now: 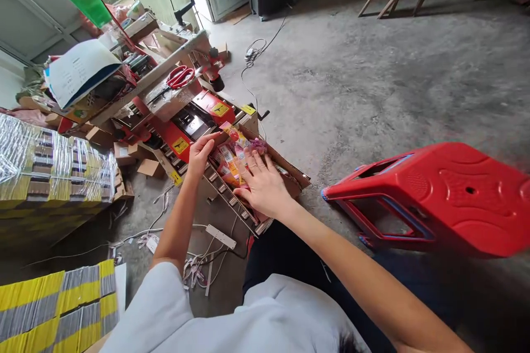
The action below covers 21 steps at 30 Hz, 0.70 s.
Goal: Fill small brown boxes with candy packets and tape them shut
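At the left edge of the frame sit two stacks of flattened yellow-and-grey cartons: one film-wrapped bundle (53, 171) at mid-left, one loose stack (53, 303) at lower left; above them a white booklet (78, 69) lies on clutter; one pair of red-handled scissors (181, 76) rests on the red sealing machine (182, 121) just left of centre. The left hand (201, 151) lies with fingers spread and slack against the near end of an open cardboard box (285, 168) on the machine's rollers, gripping nothing that I can see; the right hand (265, 187) presses flat, fingers extended, on the colourful packets (236, 157) packed inside that box, holding none; I count several packets but cannot tell the exact number. One red plastic stool (439, 198) lies tipped over on the concrete floor (393, 83) at right. I would judge that fingers near the rollers could get pinched if the box shifts; cables trailing across the floor could snag a foot.
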Motion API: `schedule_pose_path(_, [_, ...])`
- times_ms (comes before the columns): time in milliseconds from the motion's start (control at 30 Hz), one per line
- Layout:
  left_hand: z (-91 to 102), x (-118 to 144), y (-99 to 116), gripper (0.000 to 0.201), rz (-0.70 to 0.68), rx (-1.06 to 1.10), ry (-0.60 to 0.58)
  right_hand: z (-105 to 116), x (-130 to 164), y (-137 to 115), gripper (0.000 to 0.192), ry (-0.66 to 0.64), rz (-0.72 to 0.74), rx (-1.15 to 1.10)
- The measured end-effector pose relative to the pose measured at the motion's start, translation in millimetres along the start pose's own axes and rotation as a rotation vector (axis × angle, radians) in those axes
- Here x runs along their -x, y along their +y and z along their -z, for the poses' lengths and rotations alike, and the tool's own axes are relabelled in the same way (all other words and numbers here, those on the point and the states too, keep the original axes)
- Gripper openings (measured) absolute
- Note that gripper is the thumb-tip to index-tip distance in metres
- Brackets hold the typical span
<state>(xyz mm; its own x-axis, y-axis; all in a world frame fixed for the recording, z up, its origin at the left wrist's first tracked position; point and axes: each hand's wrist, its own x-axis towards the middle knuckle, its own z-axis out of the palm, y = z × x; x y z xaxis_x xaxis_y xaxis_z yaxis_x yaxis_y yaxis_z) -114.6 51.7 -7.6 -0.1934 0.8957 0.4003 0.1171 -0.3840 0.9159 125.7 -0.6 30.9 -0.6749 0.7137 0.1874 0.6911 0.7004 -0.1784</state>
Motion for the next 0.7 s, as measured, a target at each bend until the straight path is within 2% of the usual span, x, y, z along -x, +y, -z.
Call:
schedule_pose_path(100, [3.3, -0.8, 13.1, 0.04, -0.028, -0.131, -0.021, -15.7, -11.3, -0.6, 0.075, -0.054, -0.043, -0.002])
schedule_pose_path(200, [1.5, -5.5, 41.8, 0.052, -0.226, -0.522, -0.041, -22.0, -10.2, -1.1, 0.075, -0.069, -0.046, -0.022])
schedule_pose_path(267, [-3.9, -8.1, 60.5, 0.051, -0.369, -0.784, -0.198, -20.8, -5.3, 0.5, 0.076, -0.04, -0.022, -0.062])
schedule_pose_path(333, [-10.7, -9.7, 71.7, 0.041, -0.412, -0.944, -0.471, -16.3, 1.2, 3.1, 0.077, 0.051, 0.014, -0.125])
schedule_pose_path(400, [-16.2, -11.4, 74.1, 0.037, -0.365, -1.026, -0.691, -10.1, 6.0, 5.5, 0.078, 0.185, 0.06, -0.19])
schedule_pose_path(467, [-19.4, -14.5, 70.9, 0.037, -0.284, -1.08, -0.809, -4.3, 5.3, 6.4, 0.076, 0.299, 0.077, -0.224])
schedule_pose_path(533, [-20.9, -19.3, 66.6, 0.035, -0.22, -1.116, -0.905, -1.2, -2.1, 5.6, 0.08, 0.328, 0.036, -0.22])
schedule_pose_path(633, [-22.1, -25.3, 63.1, 0.028, -0.139, -1.158, -0.972, -4.0, -19.1, 2.3, 0.087, 0.181, -0.045, -0.165])
schedule_pose_path(700, [-22.2, -25.4, 63.1, 0.028, -0.109, -1.161, -0.927, -10.1, -28.1, 0.0, 0.082, 0.041, -0.06, -0.109])
